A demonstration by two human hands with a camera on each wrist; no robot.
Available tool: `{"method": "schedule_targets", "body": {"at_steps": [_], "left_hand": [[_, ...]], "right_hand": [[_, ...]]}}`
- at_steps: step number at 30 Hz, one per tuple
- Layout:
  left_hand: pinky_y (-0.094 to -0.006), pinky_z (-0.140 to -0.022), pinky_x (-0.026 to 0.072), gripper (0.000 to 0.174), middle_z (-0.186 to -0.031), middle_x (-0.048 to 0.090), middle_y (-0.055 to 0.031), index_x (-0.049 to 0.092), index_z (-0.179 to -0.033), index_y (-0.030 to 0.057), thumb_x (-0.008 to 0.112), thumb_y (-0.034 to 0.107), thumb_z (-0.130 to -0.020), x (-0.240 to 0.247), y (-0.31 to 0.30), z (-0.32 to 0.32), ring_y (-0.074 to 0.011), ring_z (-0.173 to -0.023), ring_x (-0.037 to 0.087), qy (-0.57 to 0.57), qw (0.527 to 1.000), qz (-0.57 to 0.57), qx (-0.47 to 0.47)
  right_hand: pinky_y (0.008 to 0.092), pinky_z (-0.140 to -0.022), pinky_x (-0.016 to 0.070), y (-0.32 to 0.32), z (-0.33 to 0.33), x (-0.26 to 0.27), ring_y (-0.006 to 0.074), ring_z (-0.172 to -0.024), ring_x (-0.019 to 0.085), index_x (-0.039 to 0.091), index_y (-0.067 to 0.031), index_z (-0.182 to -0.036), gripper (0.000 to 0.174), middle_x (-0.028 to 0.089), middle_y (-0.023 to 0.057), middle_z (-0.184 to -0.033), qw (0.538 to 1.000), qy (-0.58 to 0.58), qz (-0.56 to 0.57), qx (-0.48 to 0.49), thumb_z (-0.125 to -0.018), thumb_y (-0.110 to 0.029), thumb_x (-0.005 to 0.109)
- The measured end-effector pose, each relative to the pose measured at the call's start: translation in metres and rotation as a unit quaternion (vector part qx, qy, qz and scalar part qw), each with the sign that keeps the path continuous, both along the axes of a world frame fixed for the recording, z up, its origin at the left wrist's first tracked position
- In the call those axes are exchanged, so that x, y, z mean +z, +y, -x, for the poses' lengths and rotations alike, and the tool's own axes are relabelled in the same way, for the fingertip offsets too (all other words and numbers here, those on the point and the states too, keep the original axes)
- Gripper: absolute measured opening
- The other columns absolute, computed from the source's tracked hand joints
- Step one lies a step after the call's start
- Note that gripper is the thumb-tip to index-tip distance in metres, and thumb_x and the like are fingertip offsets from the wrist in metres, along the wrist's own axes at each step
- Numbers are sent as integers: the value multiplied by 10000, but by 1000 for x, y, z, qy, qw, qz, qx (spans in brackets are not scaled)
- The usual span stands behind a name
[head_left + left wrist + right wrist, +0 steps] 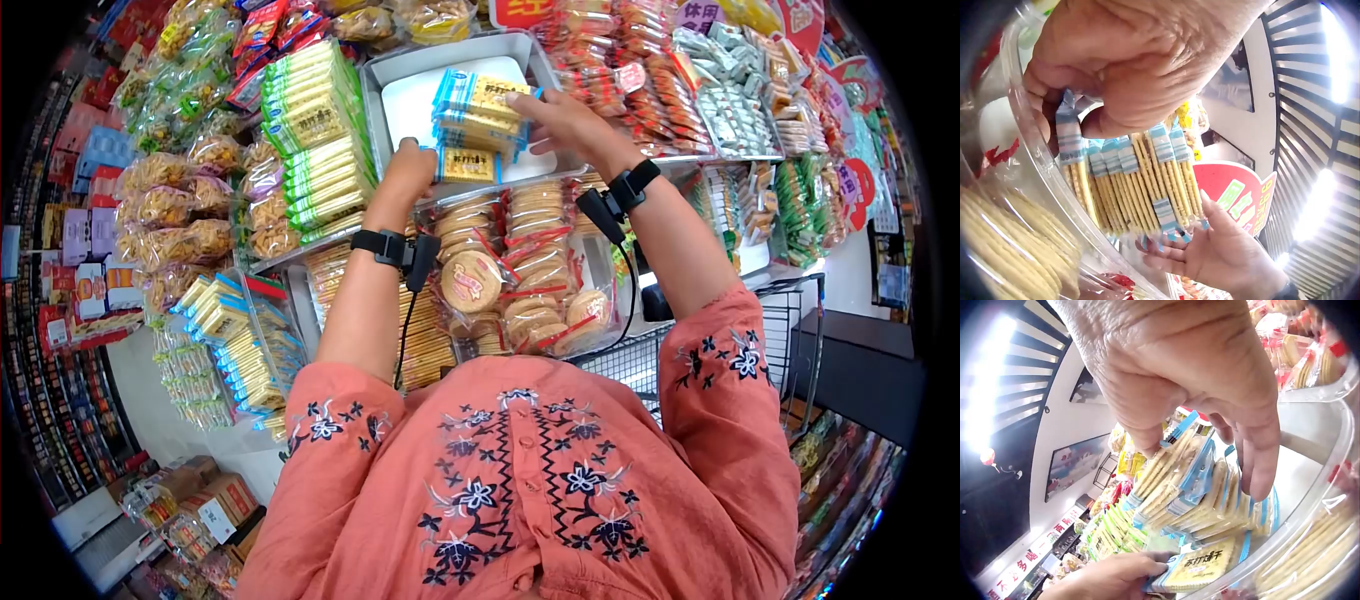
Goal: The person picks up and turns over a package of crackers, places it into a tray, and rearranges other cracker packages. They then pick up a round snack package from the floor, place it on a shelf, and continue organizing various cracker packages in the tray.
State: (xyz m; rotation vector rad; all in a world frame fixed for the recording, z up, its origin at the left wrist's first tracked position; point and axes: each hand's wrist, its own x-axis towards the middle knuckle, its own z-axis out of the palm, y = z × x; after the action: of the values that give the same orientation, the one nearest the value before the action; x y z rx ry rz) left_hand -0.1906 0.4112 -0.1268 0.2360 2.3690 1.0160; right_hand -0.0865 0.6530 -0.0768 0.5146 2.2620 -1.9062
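Observation:
A white tray (402,112) holds a stack of clear-and-blue cracker packets (482,112). My left hand (408,172) is at the stack's near left, pinching the blue wrapper end of one cracker packet (1072,140) between thumb and fingers. That packet (1200,567) lies flat at the tray's near wall in the right wrist view. From the right, my right hand (568,125) grips the stack, thumb on one side and fingers (1263,456) curved over the other. The stacked packets (1191,487) stand tilted on edge in its grasp.
Green-wrapped crackers (310,130) are piled left of the tray. Bags of round biscuits (535,265) lie in a clear bin directly in front. Red-wrapped snacks (640,90) fill the right side. Below right stands a wire shopping cart (795,330). Cables hang from both wrist cameras.

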Motion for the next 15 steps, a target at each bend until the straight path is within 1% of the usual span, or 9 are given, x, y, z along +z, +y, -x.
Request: {"method": "schedule_targets", "body": {"at_steps": [2, 4, 5, 7, 8, 11, 14, 15], "left_hand": [[-464, -680, 565, 444, -1019, 642, -360, 491, -1218, -166, 510, 165, -922, -14, 1, 0, -419, -807, 687, 57, 998, 10, -9], [-495, -777, 547, 385, -1036, 635, -378, 532, -1138, -151, 523, 161, -913, -29, -1, 3, -458, -906, 662, 180, 980, 60, -65], [-511, -825, 538, 358, -1045, 631, -387, 553, -1099, -143, 530, 159, -908, -36, -2, 6, -477, -956, 650, 241, 962, 86, -93], [-518, -878, 518, 330, -1037, 637, -375, 576, -1084, -126, 533, 143, -899, -25, -1, -2, -481, -992, 633, 265, 954, 101, -100], [-522, -905, 509, 316, -1033, 639, -368, 588, -1076, -118, 535, 136, -895, -17, 1, -5, -482, -1010, 625, 277, 949, 109, -103], [-490, -933, 497, 476, -1100, 617, -391, 558, -1238, -148, 525, 164, -880, -10, 6, 7, -500, -1054, 604, 263, 958, 68, -89], [-447, -930, 508, 561, -1163, 634, -329, 532, -1307, -121, 536, 308, -947, -19, 6, 32, -434, -1084, 614, 181, 980, -78, -21], [-439, -930, 508, 601, -1193, 626, -305, 523, -1325, -108, 523, 370, -961, -13, 9, 31, -404, -1087, 613, 87, 984, -147, 45]], "right_hand": [[369, -827, 569, 2, 2, -4, 323, -1058, 631, 461, 140, -1306, 998, 574, 260, -1217, 1000, -1, 3, 3, -798, -690, 683], [379, -840, 566, 2, 3, -4, 330, -1065, 630, 457, 142, -1309, 1008, 568, 271, -1222, 1000, -4, 5, 6, -797, -697, 678], [383, -843, 567, 2, 3, -5, 320, -1062, 634, 466, 126, -1315, 976, 578, 255, -1222, 1000, -10, 5, 3, -811, -684, 674], [392, -850, 570, 2, 4, -7, 299, -1055, 642, 485, 93, -1327, 913, 598, 223, -1222, 1000, -24, 4, -2, -838, -657, 665], [403, -862, 566, 2, 4, -7, 320, -1073, 634, 475, 95, -1339, 940, 588, 243, -1234, 1000, -29, 3, -2, -829, -671, 665], [442, -908, 547, 3, 4, -7, 388, -1126, 607, 433, 101, -1383, 1029, 550, 308, -1266, 999, -46, 9, 0, -799, -715, 661], [492, -971, 508, 6, 6, -14, 460, -1184, 560, 365, 102, -1443, 1131, 500, 381, -1294, 998, -61, 35, 11, -769, -761, 650], [510, -992, 492, 8, 6, -14, 482, -1206, 540, 337, 101, -1463, 1160, 482, 403, -1303, 997, -65, 45, 17, -764, -773, 645]]}}
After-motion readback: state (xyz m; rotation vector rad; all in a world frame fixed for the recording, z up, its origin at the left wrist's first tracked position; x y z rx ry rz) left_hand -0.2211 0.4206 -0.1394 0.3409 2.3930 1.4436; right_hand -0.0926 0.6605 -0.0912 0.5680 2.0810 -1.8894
